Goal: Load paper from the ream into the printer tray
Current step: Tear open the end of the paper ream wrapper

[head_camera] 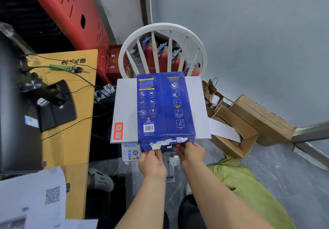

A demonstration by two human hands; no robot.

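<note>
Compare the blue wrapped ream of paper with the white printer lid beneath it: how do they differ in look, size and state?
The blue wrapped paper ream is dark and covered with printed icons and a barcode; the flat white printer lid is plain apart from two orange stickers. The ream is narrower than the lid, which shows on both sides. The ream's near end is torn, with both hands at it; the lid is intact and untouched. Both are flat and rectangular.

Pale grey walls [249, 33], marbled grey floor [284, 175], white spindle-back chair [162, 31].
</note>
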